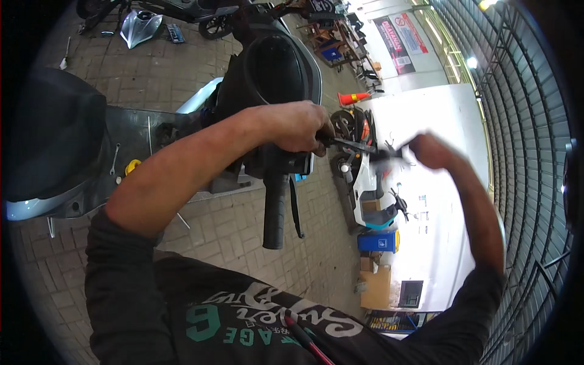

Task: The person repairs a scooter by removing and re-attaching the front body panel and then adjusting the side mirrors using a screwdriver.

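My left hand [301, 128] is closed beside the black handlebar cover [274, 67] of a scooter, its fingertips on one end of a narrow dark piece [356, 145]. That piece stretches out to the right, toward my right hand [429, 152]. Motion smears the right hand, which looks closed around a dark blurred object [389, 156]; its kind cannot be made out. Below my left hand, the black rubber grip [275, 213] points toward me, with a thin black brake lever [295, 210] alongside.
The scooter's black seat [58, 134] is at left. A wrench [114, 159] and a yellow round item [132, 166] lie on its footboard. A silver panel [140, 28] rests on the paved floor. Farther right are an orange cone [353, 98], a white scooter [365, 194] and a blue bin [377, 241].
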{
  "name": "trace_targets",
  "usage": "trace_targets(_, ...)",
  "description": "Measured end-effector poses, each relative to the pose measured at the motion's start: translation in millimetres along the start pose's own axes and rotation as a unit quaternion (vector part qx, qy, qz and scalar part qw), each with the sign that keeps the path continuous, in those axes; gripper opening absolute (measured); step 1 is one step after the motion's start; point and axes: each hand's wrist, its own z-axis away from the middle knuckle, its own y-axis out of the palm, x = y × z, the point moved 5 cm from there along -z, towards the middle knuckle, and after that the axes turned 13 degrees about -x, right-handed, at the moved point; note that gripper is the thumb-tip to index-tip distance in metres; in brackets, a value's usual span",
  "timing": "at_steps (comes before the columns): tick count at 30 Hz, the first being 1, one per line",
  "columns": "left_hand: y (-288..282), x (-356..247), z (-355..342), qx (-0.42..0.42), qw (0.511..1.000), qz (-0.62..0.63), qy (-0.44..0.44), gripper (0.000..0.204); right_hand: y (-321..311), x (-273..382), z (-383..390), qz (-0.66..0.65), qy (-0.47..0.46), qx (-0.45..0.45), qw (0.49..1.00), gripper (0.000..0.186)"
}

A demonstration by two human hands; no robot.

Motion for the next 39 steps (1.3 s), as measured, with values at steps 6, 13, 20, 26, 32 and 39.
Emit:
trace_targets(6, 8.2, -3.4, -9.9, 0.056, 0.998, 0.020, -0.030, 0.029, -1.1, 77.9, 82.0, -0.426, 0.028, 0.146, 0.892, 0.020)
trace_targets(13, 9.9, 0.6, -10.6, 0.030, 0.998, 0.039, -0.029, 0.027, -26.8, 93.8, 77.9, -0.410, -0.019, 0.108, 0.905, 0.020)
trace_targets(20, 19.9, -19.6, -11.6, 0.014, 0.999, 0.007, 0.031, 0.025, -25.3, 116.1, 85.2, -0.720, 0.030, -0.024, 0.692, 0.071)
trace_targets(26, 30.0, -35.9, -20.6, 0.002, 0.988, -0.040, 0.149, 0.025, -14.1, 140.0, 83.9, -0.775, 0.102, -0.056, 0.621, 0.067)
trace_targets(32, 2.2, 8.6, -10.4, 0.028, 0.999, 0.015, 0.001, 0.040, -3.0, 118.5, 82.6, -0.737, 0.088, -0.038, 0.669, 0.060)
trace_targets(39, -8.6, 20.2, 11.3, 0.001, 0.995, -0.101, 0.006, 0.036, -6.8, 109.2, 72.8, -0.718, 0.036, -0.045, 0.694, 0.058)
